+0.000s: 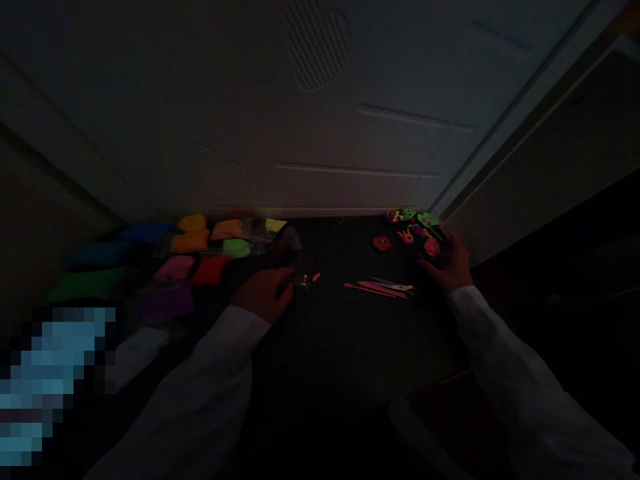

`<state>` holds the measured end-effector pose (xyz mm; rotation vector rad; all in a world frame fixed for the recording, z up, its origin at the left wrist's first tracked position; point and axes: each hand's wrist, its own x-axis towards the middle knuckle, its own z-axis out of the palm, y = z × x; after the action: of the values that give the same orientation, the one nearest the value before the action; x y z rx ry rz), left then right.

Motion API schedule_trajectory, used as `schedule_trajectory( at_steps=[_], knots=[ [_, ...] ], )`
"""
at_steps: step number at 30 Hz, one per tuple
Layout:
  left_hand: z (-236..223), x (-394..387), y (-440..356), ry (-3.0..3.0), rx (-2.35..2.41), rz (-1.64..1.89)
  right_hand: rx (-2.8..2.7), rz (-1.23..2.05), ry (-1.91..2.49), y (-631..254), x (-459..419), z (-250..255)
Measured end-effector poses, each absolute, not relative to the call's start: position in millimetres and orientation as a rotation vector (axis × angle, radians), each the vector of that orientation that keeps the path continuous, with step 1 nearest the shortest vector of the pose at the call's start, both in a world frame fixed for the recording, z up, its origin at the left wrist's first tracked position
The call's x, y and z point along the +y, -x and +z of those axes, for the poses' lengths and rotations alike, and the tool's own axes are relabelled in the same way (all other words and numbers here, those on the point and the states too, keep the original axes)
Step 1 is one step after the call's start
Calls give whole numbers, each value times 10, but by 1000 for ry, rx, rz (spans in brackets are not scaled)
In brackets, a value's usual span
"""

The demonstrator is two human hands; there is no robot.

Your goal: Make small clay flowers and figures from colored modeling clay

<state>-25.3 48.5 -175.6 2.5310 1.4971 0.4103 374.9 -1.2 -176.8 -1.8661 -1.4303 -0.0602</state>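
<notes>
My left hand (263,293) is curled at the edge of a clear plastic bag (302,279), its thumb and fingers closed on it as far as the dim light shows. A small pink piece (317,277) lies just right of the bag. On the right, my right hand (453,267) is open, thumb and fingers apart, beside a pink clay flower (431,248). Around that flower lie a red flower (382,243), a pink-orange figure (405,236), a green flower (429,221) and a purple-and-yellow flower (394,217). Pink modelling tools (375,289) and scissors (395,284) rest between my hands.
Several bags of coloured clay, among them orange (190,241), red (211,270), purple (167,301) and green (86,285), cover the left side. A whitish object (139,350) lies nearer. A white panel (320,133) with raised hearts stands behind the dark table (320,347).
</notes>
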Motion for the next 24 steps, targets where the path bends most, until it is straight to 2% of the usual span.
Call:
schedule_trajectory(
  at_steps=[8,16,24],
  knots=[
    [-1765,499,261,-2535,1460,420,-1337,278,1736,-3853,25,-1786],
    [-1753,497,260,-2519,1472,422,-1415,247,1675,-3928,184,-1787],
    [-1761,501,264,-2541,1470,427,-1199,112,1799,-4540,159,-1717]
  ],
)
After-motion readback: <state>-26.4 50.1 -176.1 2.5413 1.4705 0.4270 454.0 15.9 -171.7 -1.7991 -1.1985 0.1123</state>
